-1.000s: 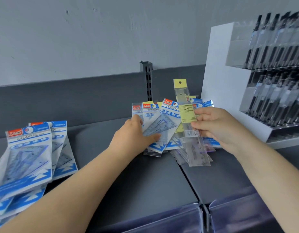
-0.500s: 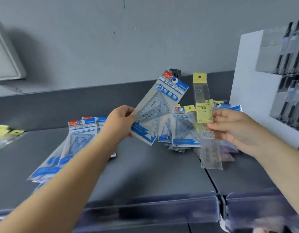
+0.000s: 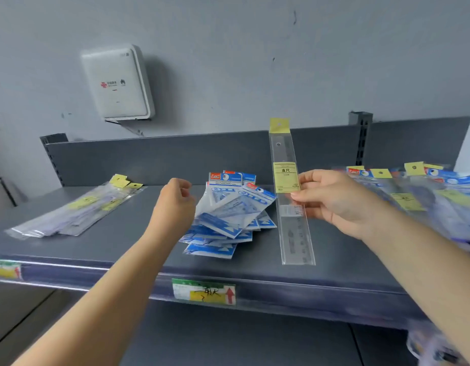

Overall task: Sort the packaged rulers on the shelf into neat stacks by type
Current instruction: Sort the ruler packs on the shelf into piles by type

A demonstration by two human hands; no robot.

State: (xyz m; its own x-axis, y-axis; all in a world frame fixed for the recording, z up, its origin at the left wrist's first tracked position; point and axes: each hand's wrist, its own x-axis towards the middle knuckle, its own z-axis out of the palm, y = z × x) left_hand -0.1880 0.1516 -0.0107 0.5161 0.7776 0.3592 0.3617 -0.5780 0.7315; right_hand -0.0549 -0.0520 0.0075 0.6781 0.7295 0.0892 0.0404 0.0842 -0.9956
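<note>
Near the shelf's [image 3: 117, 249] middle lay a loose heap of blue set-square packs [image 3: 228, 215]. Just left of it the left hand [image 3: 176, 207] hovered, fingers loosely curled and holding nothing. Above the shelf's front right, the right hand [image 3: 334, 199] pinched a clear straight ruler [image 3: 288, 180] upright by its yellow label. Toward the left edge lay a stack of straight rulers [image 3: 78, 210]; at the right edge, a mixed pile [image 3: 426, 196].

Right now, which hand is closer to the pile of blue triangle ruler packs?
Left. The left hand hovers at the blue pile's left edge; the right hand is off to its right, pinching the straight ruler.
</note>
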